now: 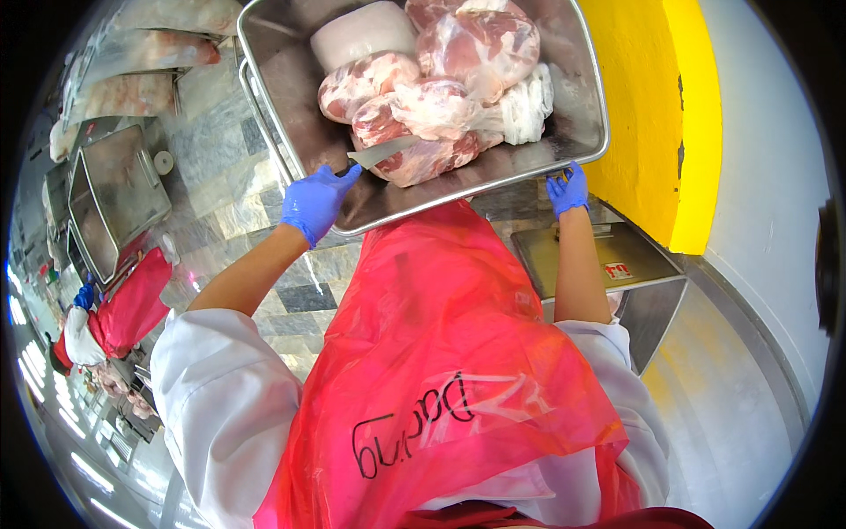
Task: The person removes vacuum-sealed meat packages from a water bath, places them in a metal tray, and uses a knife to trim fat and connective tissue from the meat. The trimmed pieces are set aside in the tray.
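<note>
A deep steel tub [286, 93] is in front of me, holding several large raw meat pieces [478, 53] and a crumpled white plastic-like bundle [527, 104]. My left hand [315, 204], in a blue glove, is closed on the tub's near left corner. A knife [386, 152] lies over the nearest meat, its blade pointing right. Its handle end is by my left fingertips; I cannot tell whether they touch it. My right hand [568, 189], also blue-gloved, has its fingers curled on the near rim toward the right corner.
A yellow curved panel [648, 106] stands close on the right. Below my right hand is a steel stand with a tray-like top [564, 264]. At left are steel bins [119, 198], racked meat [132, 93] and another person in a red apron [132, 300]. The floor is tiled.
</note>
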A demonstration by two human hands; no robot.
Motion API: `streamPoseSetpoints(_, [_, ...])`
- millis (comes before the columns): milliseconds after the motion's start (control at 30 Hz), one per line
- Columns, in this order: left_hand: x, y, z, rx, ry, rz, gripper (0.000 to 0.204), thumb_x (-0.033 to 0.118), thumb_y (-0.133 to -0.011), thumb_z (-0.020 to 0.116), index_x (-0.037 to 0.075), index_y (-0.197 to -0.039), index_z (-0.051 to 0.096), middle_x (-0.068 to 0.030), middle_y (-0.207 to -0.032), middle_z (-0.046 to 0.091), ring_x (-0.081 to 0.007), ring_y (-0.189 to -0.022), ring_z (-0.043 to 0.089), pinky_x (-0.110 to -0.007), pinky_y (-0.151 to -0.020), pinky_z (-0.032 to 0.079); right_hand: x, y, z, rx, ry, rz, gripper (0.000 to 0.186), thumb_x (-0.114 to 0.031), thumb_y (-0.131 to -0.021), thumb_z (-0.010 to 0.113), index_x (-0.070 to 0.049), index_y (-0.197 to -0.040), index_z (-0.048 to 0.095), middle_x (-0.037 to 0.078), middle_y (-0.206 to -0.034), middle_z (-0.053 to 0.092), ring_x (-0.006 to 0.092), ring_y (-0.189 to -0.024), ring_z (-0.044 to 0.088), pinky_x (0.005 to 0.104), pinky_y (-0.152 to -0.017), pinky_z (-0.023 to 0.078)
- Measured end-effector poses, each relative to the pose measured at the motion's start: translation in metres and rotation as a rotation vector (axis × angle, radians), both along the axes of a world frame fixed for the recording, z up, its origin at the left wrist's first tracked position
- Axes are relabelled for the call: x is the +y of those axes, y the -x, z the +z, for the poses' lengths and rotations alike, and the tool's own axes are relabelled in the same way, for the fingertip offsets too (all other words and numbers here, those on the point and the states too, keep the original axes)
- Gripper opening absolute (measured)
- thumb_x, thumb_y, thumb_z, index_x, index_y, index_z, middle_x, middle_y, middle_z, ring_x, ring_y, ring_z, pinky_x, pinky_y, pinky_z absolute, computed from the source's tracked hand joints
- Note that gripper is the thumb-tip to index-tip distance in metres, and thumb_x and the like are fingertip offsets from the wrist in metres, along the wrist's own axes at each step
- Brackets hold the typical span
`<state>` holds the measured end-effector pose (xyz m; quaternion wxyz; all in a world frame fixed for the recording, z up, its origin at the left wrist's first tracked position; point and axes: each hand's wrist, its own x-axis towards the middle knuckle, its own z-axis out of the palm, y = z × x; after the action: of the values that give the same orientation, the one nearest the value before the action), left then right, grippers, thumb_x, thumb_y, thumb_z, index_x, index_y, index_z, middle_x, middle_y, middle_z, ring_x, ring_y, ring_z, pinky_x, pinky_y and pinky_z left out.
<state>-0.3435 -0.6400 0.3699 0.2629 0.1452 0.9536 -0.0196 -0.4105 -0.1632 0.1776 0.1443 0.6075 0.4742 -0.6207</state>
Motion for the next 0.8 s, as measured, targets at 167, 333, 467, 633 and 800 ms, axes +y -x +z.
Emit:
streamPoseSetpoints(167, [0.000, -0.001, 0.002, -0.037, 0.029, 0.021, 0.052, 0.009, -0.091, 0.051, 0.027, -0.140, 0.050, -0.0173, -0.092, 0.062, -0.0332, -0.070, 0.068, -0.043, -0.057, 0.055, -0.002, 0.013, -0.006, 0.023, 0.052, 0.005, 0.060, -0.051, -0.088, 0.061, -0.015, -0.135, 0.051, 0.011, -0.137, 0.051, 0.0285, -0.110, 0.058, 0.0429, -0.097, 0.045])
streamPoseSetpoints(333, [-0.005, 0.000, 0.000, -0.033, 0.019, 0.041, 0.053, 0.009, -0.091, 0.051, 0.029, -0.140, 0.049, -0.0169, -0.090, 0.061, -0.0329, -0.070, 0.068, -0.043, -0.057, 0.055, 0.004, 0.029, -0.014, 0.104, 0.079, -0.001, 0.053, -0.048, -0.088, 0.061, -0.014, -0.129, 0.055, 0.010, -0.128, 0.058, 0.0272, -0.112, 0.058, 0.0441, -0.098, 0.047])
streamPoseSetpoints(467, [-0.007, 0.001, 0.000, -0.007, 0.040, 0.030, 0.053, 0.009, -0.091, 0.051, 0.030, -0.140, 0.049, -0.0165, -0.090, 0.061, -0.0325, -0.069, 0.068, -0.043, -0.056, 0.055, -0.001, 0.035, -0.018, 0.071, 0.061, -0.005, 0.050, -0.046, -0.089, 0.060, -0.014, -0.128, 0.057, 0.008, -0.122, 0.063, 0.0264, -0.108, 0.060, 0.0444, -0.095, 0.049])
streamPoseSetpoints(633, [-0.013, 0.012, -0.004, 0.127, 0.043, -0.048, 0.052, 0.008, -0.089, 0.053, 0.027, -0.138, 0.053, -0.0109, -0.078, 0.055, -0.0258, -0.058, 0.062, -0.038, -0.048, 0.050, -0.009, 0.028, -0.023, 0.054, 0.093, 0.016, 0.047, -0.046, -0.094, 0.053, -0.013, -0.128, 0.058, 0.006, -0.123, 0.064, 0.0244, -0.105, 0.062, 0.0426, -0.088, 0.051])
streamPoseSetpoints(800, [-0.006, 0.027, 0.004, -0.051, 0.114, -0.038, 0.056, 0.007, -0.090, 0.052, 0.027, -0.142, 0.047, -0.0165, -0.088, 0.060, -0.0322, -0.069, 0.067, -0.041, -0.055, 0.055, -0.002, 0.026, -0.047, 0.108, 0.147, -0.005, 0.049, -0.049, -0.095, 0.052, -0.014, -0.128, 0.058, 0.005, -0.122, 0.064, 0.0240, -0.105, 0.062, 0.0436, -0.087, 0.051])
